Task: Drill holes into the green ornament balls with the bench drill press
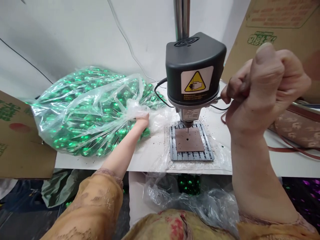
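A small black bench drill press (193, 70) with a yellow hand-warning sticker stands in front of me. Its thin bit points down over a brown square board (187, 146) with one dark hole, lying on the slotted metal base (192, 156). My right hand (265, 83) is raised at the machine's right side, fingers curled in a fist around its feed handle, which is mostly hidden. To the left, my left hand (143, 120) reaches into the gathered mouth of a clear plastic bag (87, 110) full of shiny green beads. Plastic covers its fingers.
Cardboard boxes (22, 140) (287, 30) flank the white table (150, 153). A patterned bag with brown straps (297, 126) lies at the right. Dark crumbs surround the base. Below the table edge are crumpled clear plastic (212, 200) and more green beads (189, 184).
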The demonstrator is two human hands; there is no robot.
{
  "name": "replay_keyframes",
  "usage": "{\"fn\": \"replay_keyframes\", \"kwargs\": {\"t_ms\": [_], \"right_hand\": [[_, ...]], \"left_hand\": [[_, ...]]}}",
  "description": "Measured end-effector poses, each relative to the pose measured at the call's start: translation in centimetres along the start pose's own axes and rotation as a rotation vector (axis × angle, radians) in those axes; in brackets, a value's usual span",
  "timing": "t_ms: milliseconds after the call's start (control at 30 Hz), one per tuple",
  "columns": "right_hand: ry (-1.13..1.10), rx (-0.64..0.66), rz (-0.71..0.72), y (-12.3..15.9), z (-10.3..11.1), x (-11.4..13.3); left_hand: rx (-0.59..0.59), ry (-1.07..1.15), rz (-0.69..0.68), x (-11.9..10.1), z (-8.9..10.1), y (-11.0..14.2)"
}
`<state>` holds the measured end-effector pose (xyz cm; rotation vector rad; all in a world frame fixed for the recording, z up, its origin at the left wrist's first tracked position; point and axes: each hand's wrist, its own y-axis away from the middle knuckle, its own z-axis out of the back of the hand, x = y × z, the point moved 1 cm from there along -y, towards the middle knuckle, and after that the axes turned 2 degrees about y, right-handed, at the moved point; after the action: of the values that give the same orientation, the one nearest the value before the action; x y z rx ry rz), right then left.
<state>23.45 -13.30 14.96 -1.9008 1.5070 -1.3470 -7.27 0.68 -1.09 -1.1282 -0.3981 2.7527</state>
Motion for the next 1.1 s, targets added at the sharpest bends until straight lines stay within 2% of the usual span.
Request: {"fn": "replay_keyframes", "kwargs": {"t_ms": [200,333,400,500,600,700,800,967,1100], "right_hand": [[-0.025,0.021,0.011,0.1,0.3,-0.3],[-0.011,0.016,-0.005,0.2,0.5,-0.3],[-0.007,0.022,-0.022,0.2,0.6,-0.3],[-0.019,0.022,-0.029,0.2,0.6,-0.2],[-0.014,0.021,-0.021,0.3,0.6,0.0],[0.029,0.021,-0.028,0.5,0.6,0.2],[0.058,0.027,-0.032,0.6,0.6,0.3],[0.06,0.031,-0.025,0.5,0.7,0.2],[0.09,0.054,-0.026,0.5,0.8,0.1]], "left_hand": [[0.02,-0.019,0.084,-0.3,0.7,0.6],[0.058,0.051,0.072,-2.4,0.4,1.5],[0.079,0.296,0.098,-4.0,-0.3,2.7],[0.133,0.838,0.172,-6.6,-1.8,5.6],[0.191,1.084,0.211,-8.8,-3.2,8.8],[0.227,1.08,0.216,-9.7,-4.5,11.3],[0.251,0.963,0.147,-9.5,-5.7,12.6],[0.232,0.845,0.067,-8.8,-7.3,13.3],[0.235,0.733,0.011,-8.9,-7.7,13.3]]}}
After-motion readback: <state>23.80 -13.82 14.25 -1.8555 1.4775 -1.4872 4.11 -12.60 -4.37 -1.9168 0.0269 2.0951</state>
